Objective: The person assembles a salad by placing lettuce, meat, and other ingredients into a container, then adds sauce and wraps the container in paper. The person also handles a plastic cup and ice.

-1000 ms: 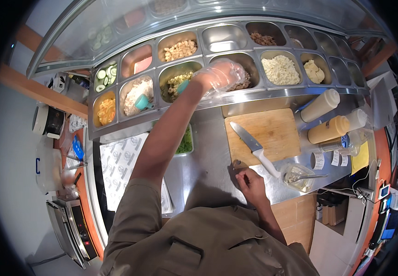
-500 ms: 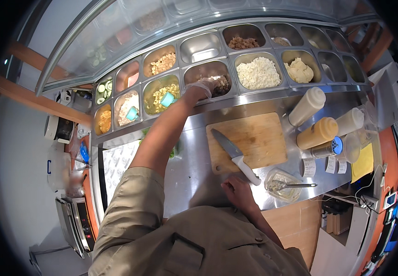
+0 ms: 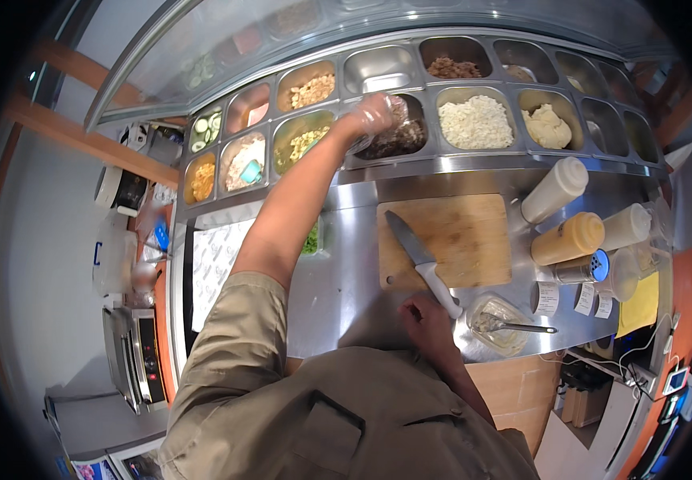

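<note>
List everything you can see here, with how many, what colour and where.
counter: 1, silver, middle
cutting board: 1, tan, on the counter
knife: 1, grey blade, white handle, blade on the board
food pans: about 16, silver, two rows beyond the board
scoop: at least 1, teal, in a pan on the left
cucumber slices: several, green, far-left back pan
squeeze bottles: 3, two whitish, one orange-yellow, right of the board
shaker: 1, blue lid, among the bottles
tub: 1, clear, near edge
utensil: 1, grey, in the tub
slips: 3, white, right side
yellow sheet: 1, yellow, far right
patterned paper: at least 1, white, left
shirt: 1, olive, bottom
left hand: 1, clear glove, at the dark filling
right hand: 1, bare, near the knife handle
</note>
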Tool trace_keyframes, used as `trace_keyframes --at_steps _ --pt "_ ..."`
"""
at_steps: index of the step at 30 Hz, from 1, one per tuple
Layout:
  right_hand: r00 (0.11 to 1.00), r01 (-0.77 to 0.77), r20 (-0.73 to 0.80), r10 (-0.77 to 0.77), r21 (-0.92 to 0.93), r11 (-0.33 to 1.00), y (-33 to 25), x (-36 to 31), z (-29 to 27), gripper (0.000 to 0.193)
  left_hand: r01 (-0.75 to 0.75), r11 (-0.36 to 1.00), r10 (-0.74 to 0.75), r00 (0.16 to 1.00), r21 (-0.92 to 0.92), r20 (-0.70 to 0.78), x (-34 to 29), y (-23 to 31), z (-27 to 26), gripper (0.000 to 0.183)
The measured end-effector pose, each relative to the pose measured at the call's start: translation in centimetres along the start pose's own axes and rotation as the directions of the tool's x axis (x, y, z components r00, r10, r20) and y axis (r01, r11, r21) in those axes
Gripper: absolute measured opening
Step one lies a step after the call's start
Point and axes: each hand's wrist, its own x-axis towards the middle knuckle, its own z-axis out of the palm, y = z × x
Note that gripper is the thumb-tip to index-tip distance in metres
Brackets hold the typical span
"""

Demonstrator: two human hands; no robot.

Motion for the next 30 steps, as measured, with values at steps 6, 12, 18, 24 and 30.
trace_keyframes --at_steps 6,12,18,24,30 --pt "1.0 0.014 0.025 -0.015 0.019 1.0 -0.3 0.3 0.9 0.011 -0.362 0.93 0.334 0.903 -0.061 -0.271 -4.2 2.3 -4.1 0.015" --pt "0.997 -0.025 0.07 0.029 -0.055 0.998 -1.6 0.1 2.4 0.01 -0.315 0.944 0.271 0.911 -0.101 -0.31 -17.5 2.7 -8.3 0.02" --pt "0.989 -0.034 0.132 0.059 -0.19 0.981 -2.9 -0.5 5.3 0.01 -0.415 0.898 0.437 0.881 0.149 -0.183 -27.5 -7.9 -1.3 0.025" --pt "0.981 -0.069 0.159 0.111 -0.247 0.966 -4.3 -1.0 8.9 0.011 -0.327 0.911 0.361 0.927 0.252 -0.101 -29.2 -18.2 6.6 0.02" --pt "0.996 0.004 0.09 0.022 -0.286 0.958 -4.9 -0.4 12.0 0.012 -0.29 0.952 0.287 0.957 0.099 0.042 -30.2 -16.3 2.6 0.041"
